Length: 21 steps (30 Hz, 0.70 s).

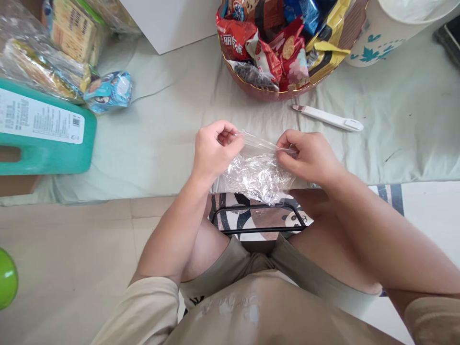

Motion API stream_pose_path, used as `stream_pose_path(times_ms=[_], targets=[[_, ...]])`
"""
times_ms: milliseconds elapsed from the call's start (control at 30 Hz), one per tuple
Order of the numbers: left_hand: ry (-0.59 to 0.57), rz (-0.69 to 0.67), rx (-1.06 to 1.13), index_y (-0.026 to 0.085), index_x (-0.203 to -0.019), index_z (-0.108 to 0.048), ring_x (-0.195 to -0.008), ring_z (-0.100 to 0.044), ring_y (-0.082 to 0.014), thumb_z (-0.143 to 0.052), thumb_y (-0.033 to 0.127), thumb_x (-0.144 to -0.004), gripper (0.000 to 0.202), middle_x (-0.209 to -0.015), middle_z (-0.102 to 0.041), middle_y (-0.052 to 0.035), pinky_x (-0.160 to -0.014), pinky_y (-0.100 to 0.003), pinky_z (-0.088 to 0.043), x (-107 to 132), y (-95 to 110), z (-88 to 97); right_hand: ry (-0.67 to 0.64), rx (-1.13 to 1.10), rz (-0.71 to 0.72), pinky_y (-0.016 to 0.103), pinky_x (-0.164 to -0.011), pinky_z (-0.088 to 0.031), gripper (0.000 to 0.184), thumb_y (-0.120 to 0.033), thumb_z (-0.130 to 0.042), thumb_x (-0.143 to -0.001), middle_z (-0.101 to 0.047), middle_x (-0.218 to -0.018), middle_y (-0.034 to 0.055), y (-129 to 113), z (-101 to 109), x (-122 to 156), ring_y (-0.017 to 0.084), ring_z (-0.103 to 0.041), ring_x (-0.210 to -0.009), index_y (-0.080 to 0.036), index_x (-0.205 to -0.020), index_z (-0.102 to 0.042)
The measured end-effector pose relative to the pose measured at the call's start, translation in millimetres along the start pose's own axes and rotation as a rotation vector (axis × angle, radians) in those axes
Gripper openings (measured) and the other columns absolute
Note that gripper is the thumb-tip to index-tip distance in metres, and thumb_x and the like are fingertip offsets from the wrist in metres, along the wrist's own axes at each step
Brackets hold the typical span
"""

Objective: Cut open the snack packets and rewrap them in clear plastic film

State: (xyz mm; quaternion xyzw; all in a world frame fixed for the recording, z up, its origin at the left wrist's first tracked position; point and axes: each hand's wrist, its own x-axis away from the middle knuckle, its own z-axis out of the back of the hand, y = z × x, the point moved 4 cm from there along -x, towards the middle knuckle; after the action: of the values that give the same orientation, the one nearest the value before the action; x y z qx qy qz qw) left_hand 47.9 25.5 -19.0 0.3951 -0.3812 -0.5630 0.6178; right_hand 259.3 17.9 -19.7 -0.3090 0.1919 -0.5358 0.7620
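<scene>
Between my two hands a clear zip bag hangs at the table's front edge, crinkled and shiny, with what looks like crumpled clear plastic in it. My left hand pinches the left end of its top strip between thumb and fingers. At the strip's right end my right hand is closed in a pinch too. The top edge stretches almost straight from one hand to the other. Beyond my right hand a white utility knife lies on the cloth, its dark tip pointing left.
A reddish bowl of wrapped snacks stands at the back, beside a white bin with leaf prints. On the left are a teal jug, a blue snack packet and bagged food. A white box sits behind.
</scene>
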Motion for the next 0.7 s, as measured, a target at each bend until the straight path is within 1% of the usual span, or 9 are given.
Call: stream_pose_path(times_ms=[100,267,333,433,500,567,600,633,700], targets=[[-0.022,-0.07,-0.057,0.021,-0.07,-0.066,-0.062,-0.051,-0.0112,-0.072,0.021,-0.077,0.009,-0.067,-0.062,0.0015,-0.061,-0.027,-0.042,0.1,2.6,0.5,-0.015,0.061,0.015,0.033,-0.061,-0.036,0.007,-0.022,-0.058,-0.071,-0.056,-0.058,-0.0006,1.9,-4.4,1.2,0.018,-0.05,-0.057,-0.024,-0.078,-0.059],[0.021,-0.116,-0.125,0.02,-0.064,-0.062,-0.059,-0.045,-0.0107,-0.068,0.025,-0.086,0.023,-0.059,-0.054,0.0027,-0.06,-0.028,-0.039,0.3,4.3,4.5,-0.013,0.093,0.007,0.033,-0.061,-0.035,0.005,-0.024,-0.057,-0.072,-0.055,-0.059,0.0,1.2,-5.8,1.4,0.017,-0.048,-0.056,-0.024,-0.077,-0.058],[0.049,-0.074,-0.104,0.02,-0.058,-0.057,-0.055,-0.041,-0.0098,-0.068,0.023,-0.086,0.03,-0.055,-0.049,0.0035,-0.058,-0.028,-0.037,-0.1,2.7,5.9,-0.003,0.066,0.001,0.033,-0.06,-0.035,0.003,-0.024,-0.057,-0.073,-0.053,-0.057,-0.0006,-0.6,-4.0,0.5,0.017,-0.047,-0.055,-0.025,-0.075,-0.056],[0.079,0.047,-0.033,0.019,-0.049,-0.048,-0.051,-0.037,-0.0083,-0.067,0.017,-0.082,0.039,-0.05,-0.043,0.0036,-0.052,-0.027,-0.033,-2.0,-4.1,7.6,0.042,0.009,-0.015,0.034,-0.06,-0.036,0.005,-0.023,-0.058,-0.073,-0.05,-0.055,-0.0012,-3.0,-0.1,-0.3,0.018,-0.048,-0.055,-0.027,-0.074,-0.054],[0.105,0.117,0.044,0.019,-0.048,-0.05,-0.05,-0.038,-0.0081,-0.065,0.014,-0.082,0.037,-0.05,-0.044,0.003,-0.05,-0.026,-0.032,-4.1,-9.4,10.8,0.079,-0.037,-0.026,0.034,-0.059,-0.036,0.006,-0.022,-0.058,-0.072,-0.049,-0.055,-0.0012,-3.8,2.7,0.0,0.018,-0.048,-0.056,-0.026,-0.073,-0.054],[0.106,0.103,0.131,0.02,-0.057,-0.06,-0.054,-0.048,-0.0089,-0.061,0.012,-0.083,0.027,-0.056,-0.053,0.002,-0.053,-0.025,-0.038,-6.8,-11.1,15.6,0.071,-0.101,-0.032,0.034,-0.058,-0.035,0.006,-0.023,-0.059,-0.072,-0.048,-0.055,-0.0019,-4.2,4.0,0.7,0.016,-0.046,-0.055,-0.026,-0.072,-0.053],[0.075,0.057,0.166,0.021,-0.064,-0.065,-0.061,-0.056,-0.0099,-0.062,0.011,-0.082,0.02,-0.063,-0.059,0.0013,-0.057,-0.024,-0.044,-8.1,-9.9,17.7,0.051,-0.14,-0.031,0.033,-0.056,-0.034,0.006,-0.024,-0.059,-0.073,-0.047,-0.055,-0.0024,-4.4,4.3,1.0,0.015,-0.044,-0.053,-0.025,-0.072,-0.053],[0.013,-0.007,0.19,0.022,-0.072,-0.07,-0.072,-0.064,-0.0114,-0.064,0.01,-0.079,0.014,-0.073,-0.066,0.0003,-0.064,-0.024,-0.05,-9.0,-7.8,18.8,0.024,-0.181,-0.028,0.032,-0.055,-0.032,0.006,-0.025,-0.059,-0.074,-0.047,-0.055,-0.0028,-4.6,4.3,1.4,0.014,-0.041,-0.052,-0.025,-0.072,-0.053],[-0.176,-0.141,0.205,0.024,-0.087,-0.074,-0.098,-0.071,-0.0161,-0.072,0.011,-0.073,0.02,-0.096,-0.075,-0.0015,-0.08,-0.027,-0.057,-8.4,-2.9,17.5,-0.024,-0.26,-0.013,0.031,-0.052,-0.03,0.009,-0.029,-0.06,-0.076,-0.047,-0.056,-0.0036,-5.0,4.4,1.8,0.012,-0.037,-0.05,-0.024,-0.072,-0.053]])
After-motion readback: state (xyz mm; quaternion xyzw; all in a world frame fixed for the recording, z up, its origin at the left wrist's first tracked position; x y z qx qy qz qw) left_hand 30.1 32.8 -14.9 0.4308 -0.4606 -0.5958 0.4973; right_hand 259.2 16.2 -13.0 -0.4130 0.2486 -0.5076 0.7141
